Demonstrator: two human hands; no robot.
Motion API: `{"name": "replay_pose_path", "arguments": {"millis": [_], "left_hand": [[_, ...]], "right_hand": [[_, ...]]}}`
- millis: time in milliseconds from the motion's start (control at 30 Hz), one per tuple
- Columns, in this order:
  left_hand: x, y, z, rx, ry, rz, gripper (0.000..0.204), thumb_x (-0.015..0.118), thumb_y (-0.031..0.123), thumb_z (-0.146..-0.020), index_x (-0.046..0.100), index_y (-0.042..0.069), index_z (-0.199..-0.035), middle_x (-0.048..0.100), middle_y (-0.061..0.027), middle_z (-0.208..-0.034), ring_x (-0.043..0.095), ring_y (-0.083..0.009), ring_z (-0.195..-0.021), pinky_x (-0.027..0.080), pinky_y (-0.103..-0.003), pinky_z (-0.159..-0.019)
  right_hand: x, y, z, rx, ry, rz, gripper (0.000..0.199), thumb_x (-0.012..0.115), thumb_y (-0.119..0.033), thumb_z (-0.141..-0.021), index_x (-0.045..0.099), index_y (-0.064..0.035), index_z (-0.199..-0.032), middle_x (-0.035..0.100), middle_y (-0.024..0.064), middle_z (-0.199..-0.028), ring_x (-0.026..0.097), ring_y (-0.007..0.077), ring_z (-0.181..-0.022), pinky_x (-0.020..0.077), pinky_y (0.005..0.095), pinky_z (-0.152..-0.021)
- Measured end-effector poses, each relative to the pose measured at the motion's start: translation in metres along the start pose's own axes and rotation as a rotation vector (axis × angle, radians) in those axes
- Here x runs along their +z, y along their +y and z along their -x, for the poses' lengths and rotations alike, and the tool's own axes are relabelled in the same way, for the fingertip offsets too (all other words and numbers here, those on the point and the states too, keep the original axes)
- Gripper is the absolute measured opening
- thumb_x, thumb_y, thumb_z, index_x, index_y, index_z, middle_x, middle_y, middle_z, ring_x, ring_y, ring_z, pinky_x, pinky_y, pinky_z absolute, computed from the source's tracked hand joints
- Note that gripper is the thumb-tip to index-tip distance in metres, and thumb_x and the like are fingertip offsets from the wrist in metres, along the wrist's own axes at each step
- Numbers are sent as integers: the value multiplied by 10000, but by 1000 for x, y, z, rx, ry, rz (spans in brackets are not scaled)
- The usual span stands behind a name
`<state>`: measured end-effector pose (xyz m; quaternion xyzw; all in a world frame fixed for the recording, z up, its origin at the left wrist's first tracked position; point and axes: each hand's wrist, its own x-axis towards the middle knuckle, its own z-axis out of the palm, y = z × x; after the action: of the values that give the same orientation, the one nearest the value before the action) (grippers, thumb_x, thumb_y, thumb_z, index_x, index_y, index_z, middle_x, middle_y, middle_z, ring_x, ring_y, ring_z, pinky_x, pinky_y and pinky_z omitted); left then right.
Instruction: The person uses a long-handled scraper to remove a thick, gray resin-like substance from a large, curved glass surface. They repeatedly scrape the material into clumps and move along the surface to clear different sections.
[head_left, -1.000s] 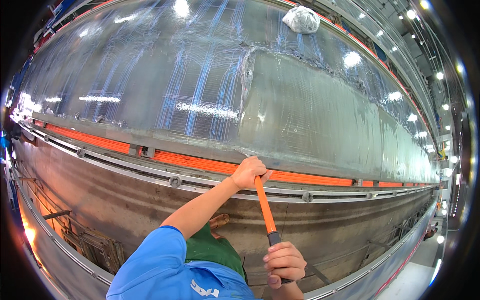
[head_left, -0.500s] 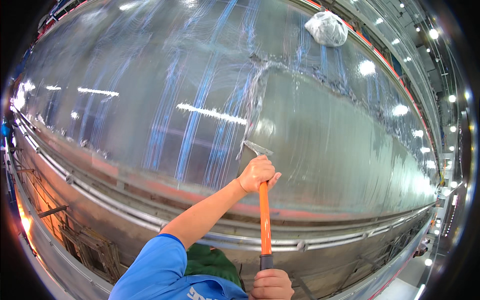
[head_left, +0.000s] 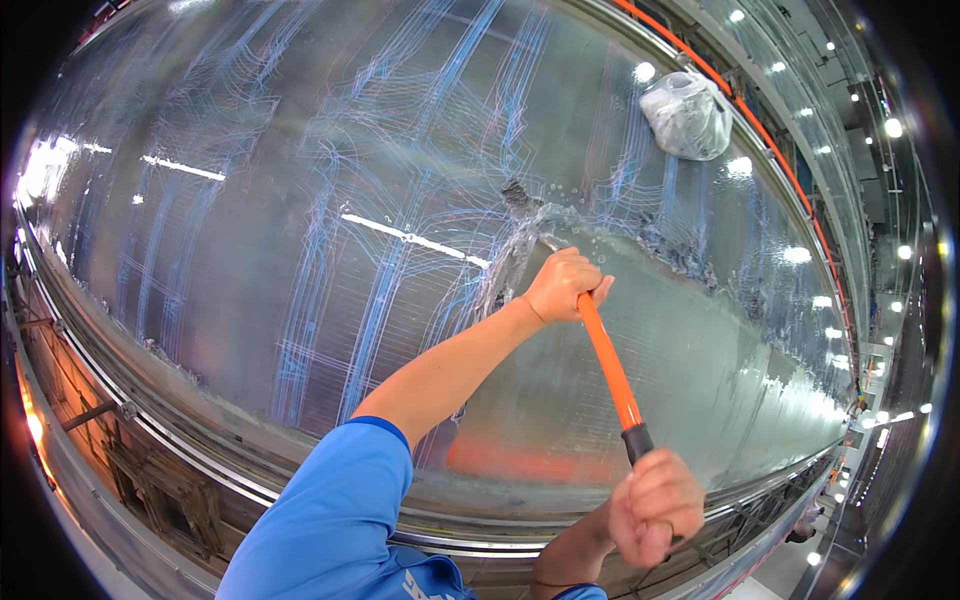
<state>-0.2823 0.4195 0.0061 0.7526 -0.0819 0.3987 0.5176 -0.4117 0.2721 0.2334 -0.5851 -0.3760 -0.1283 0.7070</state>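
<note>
A long-handled scraper [head_left: 608,360] with an orange shaft and black end grip slants across the middle of the view. My left hand [head_left: 565,285] is wrapped round the shaft close to the scraper's head. Closed on the black grip, my right hand [head_left: 655,505] is lower and nearer my body, slightly blurred. The blade, mostly hidden beyond my left hand, is at a ridge of crumpled, wet residue [head_left: 515,250]. This ridge borders a smoother grey area on the large wet, shiny surface [head_left: 620,400]. Blue line patterns run across the surface to the left.
A clear plastic bag [head_left: 686,115], bunched up, lies near the far right edge of the surface. An orange-red strip [head_left: 745,105] follows that edge. Metal rails [head_left: 180,450] line the near side, with brown framework [head_left: 165,490] below. Bright lamps reflect off the wet surface.
Both hands have pushed the scraper farther away, up to the ridge's corner. My right hand has risen and moved right, so the shaft slants more. The view has shifted a little.
</note>
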Motion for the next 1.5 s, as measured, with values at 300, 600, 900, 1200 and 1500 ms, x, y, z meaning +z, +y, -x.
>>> {"name": "replay_pose_path", "arguments": {"millis": [300,600,900,1200,1500], "left_hand": [[-31,144,101,-138,-343,93,417,797,252,-845,475,92,-635,507,-83,-593,542,-338,-619,426,-443,-620],[-97,303,277,-51,-408,23,445,823,245,-791,451,100,-597,438,-56,-564,482,-285,-556,367,-393,-571],[-101,292,300,-61,-147,-6,405,722,74,-824,425,106,-550,436,-56,-520,450,-278,-495,340,-394,-528],[-90,214,232,-44,-60,18,390,706,10,-789,406,112,-562,411,-39,-523,390,-255,-470,284,-380,-512],[-75,94,114,26,-38,15,400,700,48,-795,393,124,-551,412,-34,-516,388,-257,-464,301,-387,-523]], "right_hand": [[-30,-129,91,76,-9,-19,297,665,-125,-846,465,-76,-632,490,39,-490,434,164,-416,454,346,-485],[-20,-305,252,223,-160,-73,281,639,-126,-794,461,-112,-577,433,-14,-459,409,140,-396,448,322,-497],[15,-312,260,167,-166,-107,325,688,-98,-850,513,-58,-579,570,90,-555,557,236,-480,545,415,-552],[-18,-235,185,193,-403,-123,251,693,-179,-792,641,-43,-587,683,88,-603,690,199,-569,625,401,-622],[2,-124,116,118,-231,-41,221,753,-67,-731,624,-55,-552,653,76,-527,645,170,-449,606,323,-560]]}}
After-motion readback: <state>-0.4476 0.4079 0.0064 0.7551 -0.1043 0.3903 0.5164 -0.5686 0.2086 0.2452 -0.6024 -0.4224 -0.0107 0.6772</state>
